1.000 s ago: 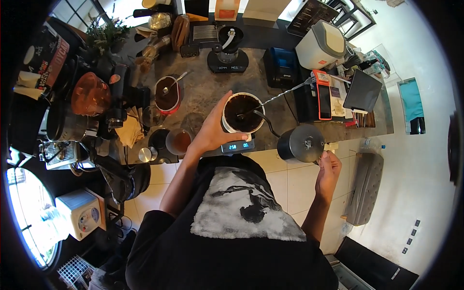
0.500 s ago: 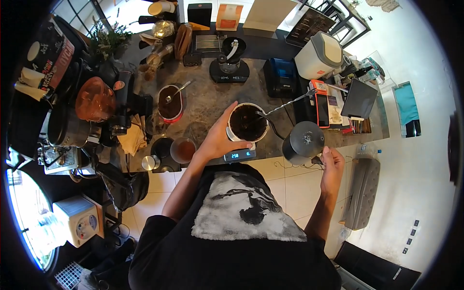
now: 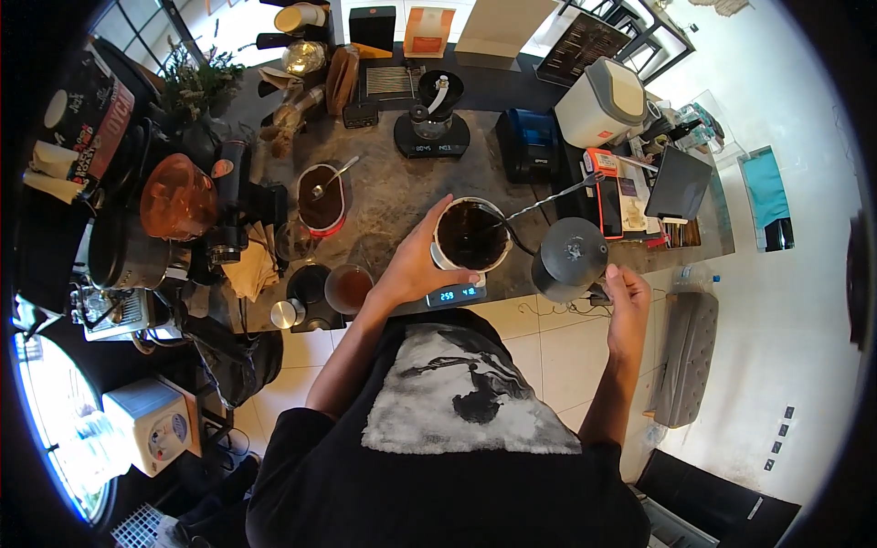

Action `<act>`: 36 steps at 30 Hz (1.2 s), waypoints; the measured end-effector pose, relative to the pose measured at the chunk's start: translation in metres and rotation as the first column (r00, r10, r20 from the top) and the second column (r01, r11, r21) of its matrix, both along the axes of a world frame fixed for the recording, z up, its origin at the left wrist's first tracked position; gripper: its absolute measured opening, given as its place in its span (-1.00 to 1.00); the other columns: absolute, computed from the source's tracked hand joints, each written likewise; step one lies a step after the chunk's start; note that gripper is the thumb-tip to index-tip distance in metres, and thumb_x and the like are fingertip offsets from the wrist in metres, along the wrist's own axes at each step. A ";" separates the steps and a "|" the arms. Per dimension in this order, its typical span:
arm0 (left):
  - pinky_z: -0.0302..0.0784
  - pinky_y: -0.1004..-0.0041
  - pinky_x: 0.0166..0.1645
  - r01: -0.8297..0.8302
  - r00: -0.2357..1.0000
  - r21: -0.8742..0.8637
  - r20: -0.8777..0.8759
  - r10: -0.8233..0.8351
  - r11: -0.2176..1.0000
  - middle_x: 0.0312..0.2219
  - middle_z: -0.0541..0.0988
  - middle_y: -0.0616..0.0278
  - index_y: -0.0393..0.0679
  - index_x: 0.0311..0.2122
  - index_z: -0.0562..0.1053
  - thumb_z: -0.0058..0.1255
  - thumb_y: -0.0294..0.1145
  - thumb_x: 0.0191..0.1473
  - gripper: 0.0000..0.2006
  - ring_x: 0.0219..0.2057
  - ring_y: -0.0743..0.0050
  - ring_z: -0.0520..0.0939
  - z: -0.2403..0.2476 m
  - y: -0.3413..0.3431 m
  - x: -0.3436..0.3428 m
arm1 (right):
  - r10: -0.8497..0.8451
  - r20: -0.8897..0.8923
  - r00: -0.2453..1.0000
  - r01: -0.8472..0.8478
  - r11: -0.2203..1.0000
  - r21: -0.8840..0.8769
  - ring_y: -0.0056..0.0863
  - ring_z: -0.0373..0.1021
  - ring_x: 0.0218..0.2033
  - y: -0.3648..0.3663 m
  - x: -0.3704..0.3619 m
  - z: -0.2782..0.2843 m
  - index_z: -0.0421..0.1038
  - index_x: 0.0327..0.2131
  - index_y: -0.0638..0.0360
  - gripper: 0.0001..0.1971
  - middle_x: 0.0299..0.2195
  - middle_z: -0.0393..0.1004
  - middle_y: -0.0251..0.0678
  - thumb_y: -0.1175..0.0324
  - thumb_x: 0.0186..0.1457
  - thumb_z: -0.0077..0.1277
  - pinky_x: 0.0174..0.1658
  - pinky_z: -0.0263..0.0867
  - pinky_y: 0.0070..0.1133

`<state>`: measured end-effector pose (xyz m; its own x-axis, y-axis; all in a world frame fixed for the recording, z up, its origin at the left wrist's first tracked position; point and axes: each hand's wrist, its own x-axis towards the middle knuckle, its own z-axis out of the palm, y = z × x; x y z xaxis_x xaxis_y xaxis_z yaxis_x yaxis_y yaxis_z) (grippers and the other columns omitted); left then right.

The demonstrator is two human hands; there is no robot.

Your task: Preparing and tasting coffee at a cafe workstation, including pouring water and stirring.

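Note:
A white coffee dripper stands over a small digital scale with a lit display, near the counter's front edge. Dark wet coffee fills the dripper, its surface glossy. My left hand curves round the dripper's left side, thumb along the front. A twisted-handle bar spoon reaches into it from the upper right. My right hand is closed on the handle of a dark grey gooseneck kettle, held tilted to the right of the dripper. The kettle's thin spout comes over the dripper's rim. Its water stream is too small to make out.
Left of my left hand stand a glass with brown liquid and a container of ground coffee with a spoon. Further off are a second scale, a dark printer and a card terminal. A grinder stands at left.
The kettle has risen slightly away from me and a little left, its spout tip shifting right over the dripper. Liquid in the dripper looks fuller, and the scale's reading has changed. My left hand stays put.

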<state>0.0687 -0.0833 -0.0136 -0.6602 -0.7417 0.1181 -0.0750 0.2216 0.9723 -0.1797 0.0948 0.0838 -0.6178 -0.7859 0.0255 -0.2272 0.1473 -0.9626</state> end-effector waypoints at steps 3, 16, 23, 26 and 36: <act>0.23 0.30 0.24 0.012 1.000 -0.001 0.002 -0.012 1.000 0.12 0.35 -0.01 -0.17 0.30 0.00 0.45 -0.13 -0.34 0.13 0.16 0.17 0.37 0.002 0.000 0.001 | -0.003 -0.012 1.000 0.003 1.000 0.013 -0.81 -0.08 -0.54 -0.001 -0.001 0.002 0.13 -0.63 0.08 -0.62 -0.61 0.01 -0.65 0.29 0.19 0.03 -0.48 -0.18 -0.68; 0.24 0.29 0.23 0.010 1.000 -0.014 0.021 -0.010 1.000 0.12 0.35 -0.03 -0.16 0.30 0.01 0.46 -0.11 -0.35 0.13 0.16 0.15 0.38 0.000 -0.002 0.001 | 0.036 -0.067 0.997 -0.031 0.996 0.080 -0.78 -0.01 -0.52 -0.002 -0.002 0.015 0.18 -0.62 0.07 -0.66 -0.61 0.07 -0.62 0.28 0.18 0.03 -0.43 -0.09 -0.69; 0.26 0.27 0.22 0.019 0.999 -0.011 0.026 -0.019 1.000 0.11 0.36 -0.03 -0.10 0.30 0.03 0.45 -0.12 -0.35 0.11 0.15 0.10 0.39 0.002 -0.003 0.001 | 0.095 -0.072 0.993 -0.087 0.990 0.109 -0.77 -0.03 -0.52 -0.001 -0.007 0.022 0.12 -0.62 0.07 -0.63 -0.60 0.04 -0.61 0.27 0.18 0.03 -0.43 -0.11 -0.69; 0.27 0.26 0.22 0.007 1.000 -0.022 0.030 -0.007 1.000 0.11 0.36 -0.03 -0.10 0.30 0.03 0.45 -0.12 -0.35 0.10 0.15 0.09 0.39 0.001 -0.002 0.001 | 0.093 -0.073 0.993 -0.085 0.990 0.109 -0.77 -0.01 -0.52 -0.001 -0.006 0.022 0.12 -0.62 0.07 -0.63 -0.61 0.05 -0.60 0.27 0.18 0.03 -0.43 -0.10 -0.69; 0.25 0.25 0.22 0.004 1.000 -0.046 0.026 -0.003 0.999 0.12 0.35 -0.03 -0.10 0.30 0.04 0.44 -0.09 -0.34 0.10 0.15 0.08 0.38 -0.002 -0.001 0.001 | 0.113 -0.061 0.992 -0.102 0.983 0.153 -0.77 0.01 -0.52 0.007 -0.005 0.028 0.15 -0.62 0.09 -0.65 -0.60 0.08 -0.59 0.27 0.15 0.04 -0.41 -0.07 -0.70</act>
<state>0.0698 -0.0848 -0.0158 -0.6664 -0.7334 0.1347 -0.0993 0.2662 0.9588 -0.1845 0.1016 0.1121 -0.5304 -0.8458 -0.0571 -0.3150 0.2592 -0.9130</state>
